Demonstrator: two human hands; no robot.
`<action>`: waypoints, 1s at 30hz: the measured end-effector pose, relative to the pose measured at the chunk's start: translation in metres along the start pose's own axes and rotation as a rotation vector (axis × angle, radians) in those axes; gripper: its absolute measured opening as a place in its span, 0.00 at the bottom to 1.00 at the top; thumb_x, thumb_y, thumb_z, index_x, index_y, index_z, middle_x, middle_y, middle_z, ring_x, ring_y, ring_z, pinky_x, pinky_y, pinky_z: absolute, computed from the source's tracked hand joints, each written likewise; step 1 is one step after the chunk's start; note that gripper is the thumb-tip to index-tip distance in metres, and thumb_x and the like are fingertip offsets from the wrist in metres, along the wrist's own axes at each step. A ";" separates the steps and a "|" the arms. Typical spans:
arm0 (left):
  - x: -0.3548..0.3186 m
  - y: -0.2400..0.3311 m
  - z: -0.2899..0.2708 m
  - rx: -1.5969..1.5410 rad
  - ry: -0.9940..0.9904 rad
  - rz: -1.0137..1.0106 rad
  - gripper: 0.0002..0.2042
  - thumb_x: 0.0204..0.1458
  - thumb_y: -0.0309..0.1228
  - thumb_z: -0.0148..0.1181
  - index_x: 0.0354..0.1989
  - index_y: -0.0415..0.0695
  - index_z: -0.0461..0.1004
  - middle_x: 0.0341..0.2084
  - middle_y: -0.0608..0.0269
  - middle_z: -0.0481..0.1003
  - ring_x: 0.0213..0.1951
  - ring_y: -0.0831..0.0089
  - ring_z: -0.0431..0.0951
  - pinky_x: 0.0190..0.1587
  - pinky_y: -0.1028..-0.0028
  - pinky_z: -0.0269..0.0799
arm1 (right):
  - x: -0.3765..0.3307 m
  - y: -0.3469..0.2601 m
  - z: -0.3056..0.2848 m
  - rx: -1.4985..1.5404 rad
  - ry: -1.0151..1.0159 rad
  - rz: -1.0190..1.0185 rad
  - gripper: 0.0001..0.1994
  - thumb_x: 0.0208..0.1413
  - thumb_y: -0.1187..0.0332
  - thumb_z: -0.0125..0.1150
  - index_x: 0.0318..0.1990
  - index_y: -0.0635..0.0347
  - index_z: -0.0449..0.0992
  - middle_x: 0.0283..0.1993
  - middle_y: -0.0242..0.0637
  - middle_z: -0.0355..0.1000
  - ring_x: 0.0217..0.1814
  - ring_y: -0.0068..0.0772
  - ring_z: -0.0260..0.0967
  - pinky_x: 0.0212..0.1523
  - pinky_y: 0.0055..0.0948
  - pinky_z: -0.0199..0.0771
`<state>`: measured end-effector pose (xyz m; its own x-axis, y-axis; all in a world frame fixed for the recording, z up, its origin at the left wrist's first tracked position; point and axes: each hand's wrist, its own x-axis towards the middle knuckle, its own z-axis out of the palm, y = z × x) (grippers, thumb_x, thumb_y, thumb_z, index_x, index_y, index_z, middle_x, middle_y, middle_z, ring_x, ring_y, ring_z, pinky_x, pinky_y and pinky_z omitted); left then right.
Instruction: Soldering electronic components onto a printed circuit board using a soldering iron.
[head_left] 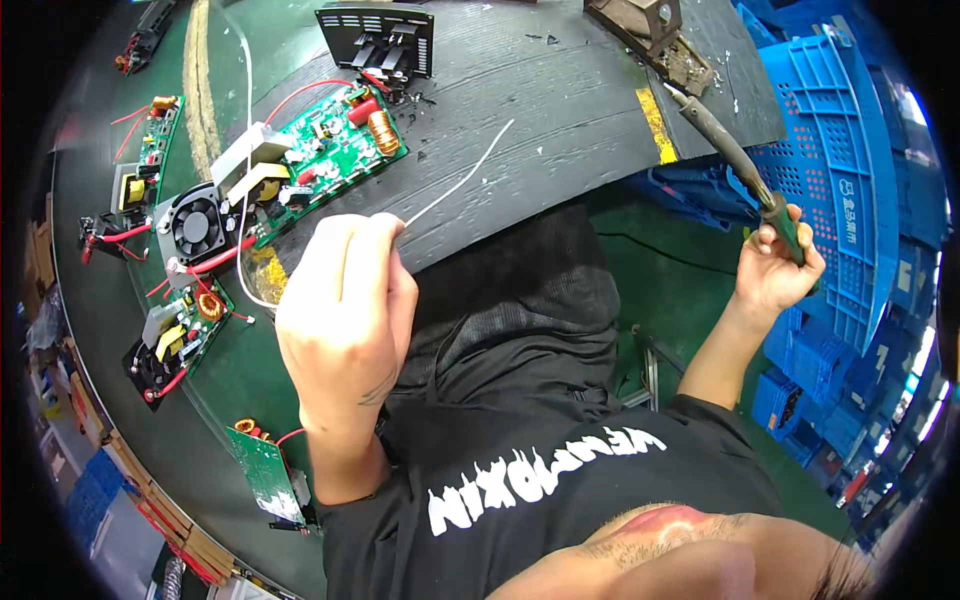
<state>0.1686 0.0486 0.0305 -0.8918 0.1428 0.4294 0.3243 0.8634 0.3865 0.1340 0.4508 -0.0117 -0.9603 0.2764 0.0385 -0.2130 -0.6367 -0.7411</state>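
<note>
My left hand is closed in a pinch around a thin strand of solder wire. One end sticks out to the right over the dark bench; the rest loops up past the fan on the left. Just beyond that hand lies a green circuit board with a copper coil, a red part, metal heat sinks and a black fan. Off to the right, my right hand grips a soldering iron by its dark green handle. Its tip points up and left, above the bench's right end.
A black vented panel stands behind the board. At the back right is a metal soldering stand. More circuit boards sit along the left on a green belt. Blue plastic crates stack up at the right.
</note>
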 end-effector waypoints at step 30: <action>0.001 -0.038 0.038 0.082 0.258 -0.200 0.10 0.34 0.23 0.65 0.30 0.43 0.78 0.16 0.66 0.59 0.18 0.72 0.61 0.21 0.74 0.57 | 0.018 0.101 0.087 0.029 -0.460 0.176 0.13 0.57 0.60 0.39 0.27 0.57 0.64 0.46 0.48 0.64 0.28 0.55 0.72 0.18 0.31 0.74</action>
<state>0.1431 0.0345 -0.0146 -0.8228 -0.1519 0.5477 0.1148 0.8994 0.4218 0.0799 0.3288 -0.0278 -0.9608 -0.1793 0.2116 -0.0395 -0.6666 -0.7443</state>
